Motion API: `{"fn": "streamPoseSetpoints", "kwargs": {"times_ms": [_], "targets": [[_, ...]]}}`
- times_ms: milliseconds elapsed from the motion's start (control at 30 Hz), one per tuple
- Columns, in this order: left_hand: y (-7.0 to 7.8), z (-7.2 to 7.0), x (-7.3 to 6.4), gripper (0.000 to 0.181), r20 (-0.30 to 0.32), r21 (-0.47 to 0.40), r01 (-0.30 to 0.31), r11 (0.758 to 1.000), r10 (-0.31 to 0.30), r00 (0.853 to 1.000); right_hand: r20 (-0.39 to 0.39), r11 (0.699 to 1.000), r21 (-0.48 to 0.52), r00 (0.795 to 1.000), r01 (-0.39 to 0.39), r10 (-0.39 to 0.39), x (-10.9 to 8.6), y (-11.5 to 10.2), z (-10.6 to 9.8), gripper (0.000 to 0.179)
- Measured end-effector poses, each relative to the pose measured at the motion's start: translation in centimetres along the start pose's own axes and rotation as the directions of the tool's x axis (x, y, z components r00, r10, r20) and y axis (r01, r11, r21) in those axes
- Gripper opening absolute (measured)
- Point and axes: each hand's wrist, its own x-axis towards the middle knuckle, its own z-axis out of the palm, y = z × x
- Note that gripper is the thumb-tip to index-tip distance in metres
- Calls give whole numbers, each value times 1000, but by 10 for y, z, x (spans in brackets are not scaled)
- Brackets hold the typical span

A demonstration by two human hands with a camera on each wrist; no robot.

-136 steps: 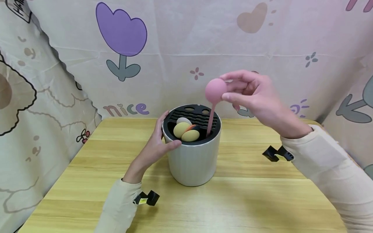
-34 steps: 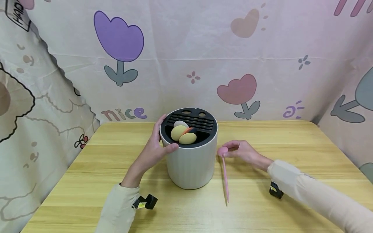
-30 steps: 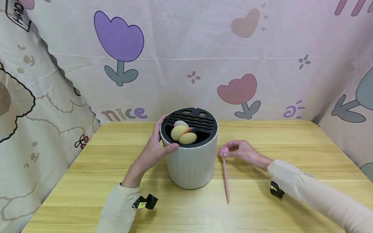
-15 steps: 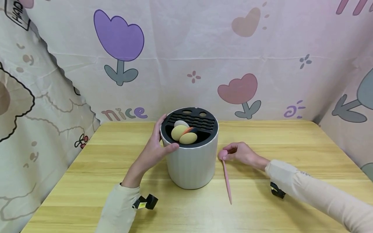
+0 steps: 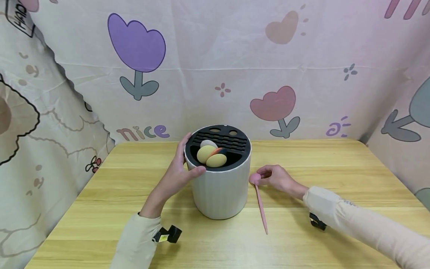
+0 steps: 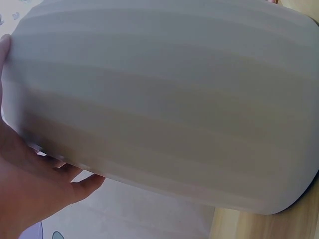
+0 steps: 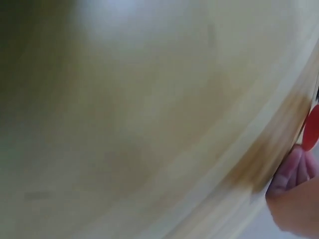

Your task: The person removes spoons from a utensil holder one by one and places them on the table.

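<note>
A white ribbed utensil holder (image 5: 220, 194) with a black slotted top (image 5: 221, 139) stands upright on the wooden table. Several rounded utensil heads stick out of its front opening, among them a yellow one (image 5: 216, 160) and a grey one (image 5: 208, 143); their handles are hidden inside. My left hand (image 5: 173, 179) grips the holder's left side near the rim, thumb in front and fingers round the back. On the right, my right hand (image 5: 277, 180) pinches the round head of a pink spoon (image 5: 260, 207). Its thin handle points toward me, low over or on the tabletop.
The wooden tabletop (image 5: 100, 216) extends on both sides of the holder. A printed cloth (image 5: 201, 48) hangs behind the table and along its left side. Small black cameras are strapped to both wrists.
Several seconds ago my right hand held the pink spoon over the holder; it has since lowered it to the table on the right. Lately the spoon has turned slightly. The left hand keeps its grip.
</note>
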Motion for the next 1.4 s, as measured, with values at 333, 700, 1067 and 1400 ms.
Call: {"fn": "streamPoseSetpoints", "kwargs": {"times_ms": [333,700,1067,1400], "targets": [[-1,1,1,123,0,15,12,1000,-12,1000,-36,999,-15,998,-44,43,-6,-6,3,34],[0,0,0,122,-3,30,7,1000,-7,1000,35,998,26,998,-61,60,-8,-11,-2,34],[0,0,1,125,-4,16,4,1000,-4,1000,64,998,42,997,-41,38,-7,-13,-10,34],[0,0,1,125,-6,35,11,999,-11,1000,12,989,140,999,-40,39,-18,-28,-22,34]]}}
